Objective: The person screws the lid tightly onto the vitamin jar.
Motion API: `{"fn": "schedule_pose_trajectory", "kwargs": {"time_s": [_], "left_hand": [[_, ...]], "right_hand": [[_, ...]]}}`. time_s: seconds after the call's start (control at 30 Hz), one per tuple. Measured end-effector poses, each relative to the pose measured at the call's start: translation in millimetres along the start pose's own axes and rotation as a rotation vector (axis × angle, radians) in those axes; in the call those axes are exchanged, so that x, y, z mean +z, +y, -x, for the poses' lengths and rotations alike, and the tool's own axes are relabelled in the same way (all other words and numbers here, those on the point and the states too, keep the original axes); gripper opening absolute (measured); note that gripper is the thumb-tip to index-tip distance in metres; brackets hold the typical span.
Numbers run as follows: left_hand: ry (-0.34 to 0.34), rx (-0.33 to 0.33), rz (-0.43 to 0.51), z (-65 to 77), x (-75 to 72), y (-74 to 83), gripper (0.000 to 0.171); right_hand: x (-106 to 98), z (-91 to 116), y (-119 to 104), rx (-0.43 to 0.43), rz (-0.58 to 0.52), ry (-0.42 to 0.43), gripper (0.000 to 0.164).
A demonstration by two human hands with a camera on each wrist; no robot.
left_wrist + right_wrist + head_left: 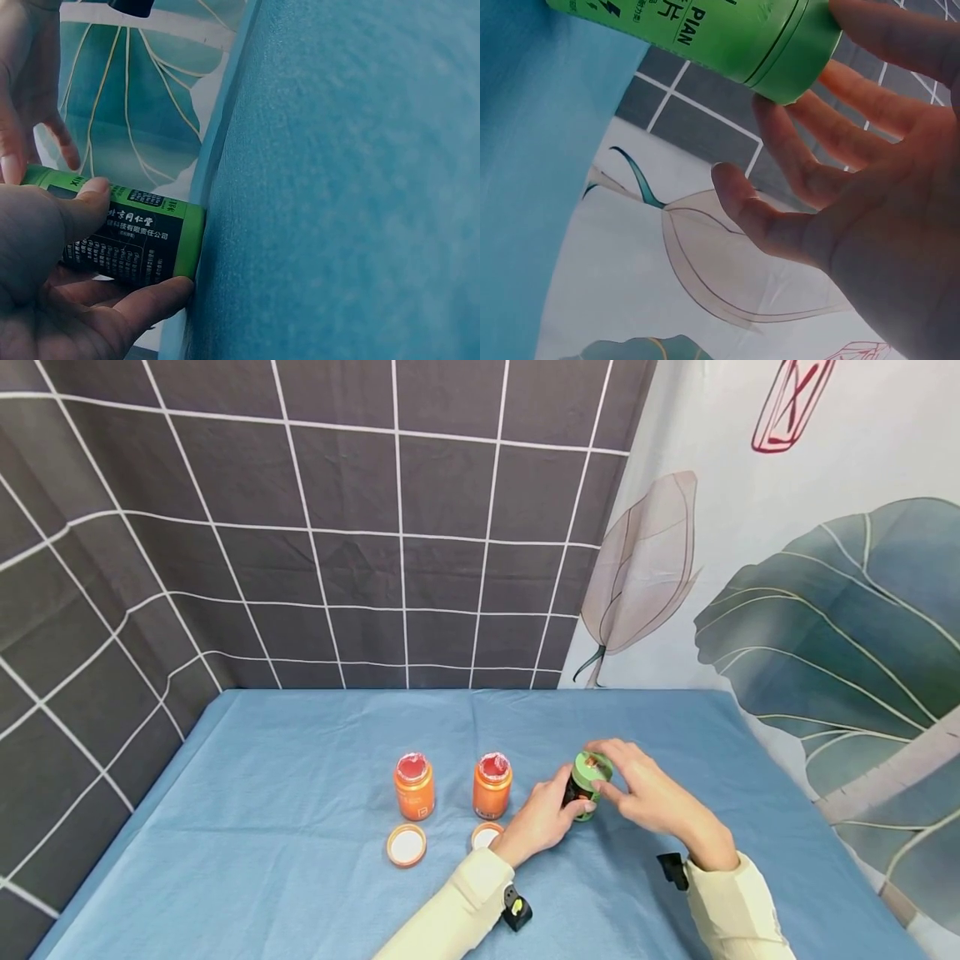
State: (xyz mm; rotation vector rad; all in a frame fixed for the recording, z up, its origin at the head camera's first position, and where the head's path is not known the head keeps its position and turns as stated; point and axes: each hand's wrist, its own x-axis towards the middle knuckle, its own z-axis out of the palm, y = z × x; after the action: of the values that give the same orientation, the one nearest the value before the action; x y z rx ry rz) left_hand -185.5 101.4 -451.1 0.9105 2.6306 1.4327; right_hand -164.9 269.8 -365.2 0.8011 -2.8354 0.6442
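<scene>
A green and black bottle [573, 795] stands upright on the blue cloth, at the right of the two orange jars. My left hand [542, 817] grips its body low down; in the left wrist view the thumb lies across the bottle's dark printed label [135, 244]. Above it, my right hand [656, 789] holds the green lid [592, 766] between thumb and fingers. The right wrist view shows the fingertips on the rim of that lid [801, 56], which sits on the bottle, while the little finger stands apart.
Two uncapped orange jars, a left one [415, 793] and a right one [492, 792], stand left of my hands. A loose lid [407, 846] lies before the left jar; another lid [486, 835] is partly hidden by my left arm. A dark gridded curtain [337, 568] hangs behind the table.
</scene>
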Motion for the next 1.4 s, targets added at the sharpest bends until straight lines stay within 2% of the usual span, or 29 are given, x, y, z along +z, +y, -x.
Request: {"fn": "schedule_pose_trajectory", "kwargs": {"time_s": [0.23, 0.37, 0.5, 0.63, 0.73, 0.83, 0.93, 1.1, 1.23, 1.4], "left_hand": [[0.015, -0.006, 0.008, 0.5, 0.8, 3.1, 0.045], [0.011, -0.073, 0.024, 1.1, 3.1, 7.3, 0.045], [0.013, -0.125, 0.047, 0.9, 5.9, 10.6, 0.046], [0.039, -0.115, 0.05, 0.7, 6.7, 11.8, 0.043], [0.048, -0.11, 0.043, 1.0, 6.6, 11.7, 0.044], [0.044, -0.1, 0.048, 1.2, 6.0, 10.6, 0.046], [0.041, -0.084, 0.056, 1.3, 4.9, 9.1, 0.046], [0.033, -0.07, 0.048, 1.4, 4.4, 8.0, 0.045], [0.032, -0.082, 0.048, 1.1, 4.8, 8.4, 0.044], [0.056, -0.1, 0.048, 0.6, 5.5, 11.0, 0.044]], "right_hand": [[1.8, -0.3, -0.7, 0.033, 0.018, 0.024, 0.034], [5.1, -0.5, -2.7, 0.053, 0.084, 0.064, 0.032], [8.4, -1.5, -6.2, 0.109, 0.148, 0.093, 0.027], [9.4, -3.8, -10.1, 0.165, 0.188, 0.108, 0.025], [10.0, -5.0, -11.0, 0.173, 0.197, 0.117, 0.025], [10.5, -4.8, -8.5, 0.157, 0.167, 0.108, 0.025], [10.2, -4.7, -3.7, 0.098, 0.077, 0.086, 0.026], [8.0, -3.4, 4.7, 0.012, -0.066, 0.025, 0.046], [6.6, -2.5, 6.8, 0.001, -0.088, 0.003, 0.053], [7.0, -3.7, 6.8, 0.026, -0.085, 0.038, 0.052]]}}
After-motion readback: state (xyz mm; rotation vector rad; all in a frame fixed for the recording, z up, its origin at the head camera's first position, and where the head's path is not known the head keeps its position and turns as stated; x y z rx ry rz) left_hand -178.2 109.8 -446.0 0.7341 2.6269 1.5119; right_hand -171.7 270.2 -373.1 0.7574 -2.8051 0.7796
